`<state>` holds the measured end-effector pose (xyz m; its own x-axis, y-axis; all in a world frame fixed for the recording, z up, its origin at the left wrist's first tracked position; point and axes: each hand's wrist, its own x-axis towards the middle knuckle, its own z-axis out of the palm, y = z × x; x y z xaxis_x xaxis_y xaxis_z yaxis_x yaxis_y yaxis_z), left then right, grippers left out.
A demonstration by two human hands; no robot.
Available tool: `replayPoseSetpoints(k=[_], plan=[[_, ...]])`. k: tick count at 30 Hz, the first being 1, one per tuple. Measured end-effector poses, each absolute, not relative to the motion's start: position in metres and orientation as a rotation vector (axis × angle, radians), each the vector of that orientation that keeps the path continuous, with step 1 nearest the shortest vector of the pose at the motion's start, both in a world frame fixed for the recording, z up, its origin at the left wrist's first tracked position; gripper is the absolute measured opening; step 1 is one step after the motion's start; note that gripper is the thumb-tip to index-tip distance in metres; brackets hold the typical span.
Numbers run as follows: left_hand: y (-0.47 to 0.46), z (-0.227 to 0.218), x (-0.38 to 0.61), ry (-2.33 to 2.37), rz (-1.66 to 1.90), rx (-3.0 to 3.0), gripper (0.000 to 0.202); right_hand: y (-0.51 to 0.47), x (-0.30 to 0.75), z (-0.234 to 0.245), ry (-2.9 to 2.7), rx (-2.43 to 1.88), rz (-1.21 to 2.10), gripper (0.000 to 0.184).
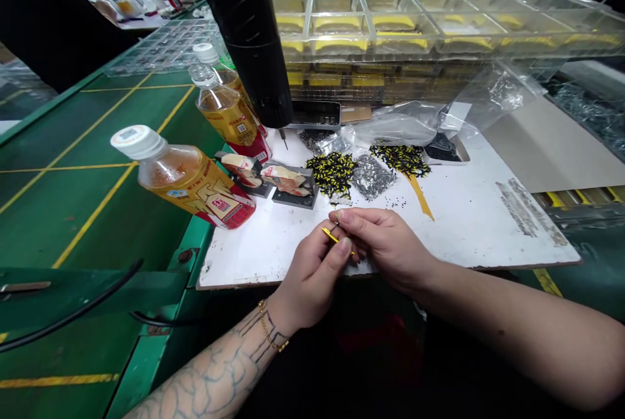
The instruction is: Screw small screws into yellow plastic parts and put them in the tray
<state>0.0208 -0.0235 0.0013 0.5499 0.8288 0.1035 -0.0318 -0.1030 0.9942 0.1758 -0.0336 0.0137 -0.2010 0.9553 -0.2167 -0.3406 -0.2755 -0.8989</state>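
Note:
My left hand (pixel 312 269) is closed, its thumb pressing a thin yellow strip-like piece (pixel 336 241) against the fingers. Touching it from the right, my right hand (pixel 385 240) pinches a tiny dark part at the far end of that piece; its kind is too small to make out. Both hands are just above the front of a white board (pixel 459 230). Beyond them lie a pile of small black and yellow parts (pixel 332 172), a heap of small silvery parts (pixel 372 176) and a second black-yellow pile (pixel 403 159). Two dark blocks with taped tops (pixel 291 183) stand to the left.
A black powered screwdriver (pixel 258 61) hangs over the board, bit downward. Drink bottles (pixel 185 175) stand at the left beside a green conveyor (pixel 97 178). Clear compartment trays (pixel 390 48) are stacked behind, with plastic bags (pixel 400 123) before them. A person in black (pixel 49 35) is at the far left.

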Motion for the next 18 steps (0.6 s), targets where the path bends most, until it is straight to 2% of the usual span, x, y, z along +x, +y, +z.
replayPoseSetpoints(k=[4,9,14,18], plan=[[-0.022,0.0,0.018,0.739,0.869,1.567,0.025,-0.032,0.183,0.018,-1.181,-1.068,1.484,0.038],[-0.021,-0.007,0.014,0.753,0.843,1.592,0.021,-0.027,0.195,0.018,-1.461,-1.157,1.141,0.024],[-0.021,-0.011,0.013,0.754,0.812,1.589,0.018,-0.027,0.198,0.014,-1.662,-1.017,0.786,0.012],[-0.02,-0.011,0.011,0.767,0.767,1.639,0.014,-0.031,0.195,0.013,-1.777,-0.887,0.531,0.016]])
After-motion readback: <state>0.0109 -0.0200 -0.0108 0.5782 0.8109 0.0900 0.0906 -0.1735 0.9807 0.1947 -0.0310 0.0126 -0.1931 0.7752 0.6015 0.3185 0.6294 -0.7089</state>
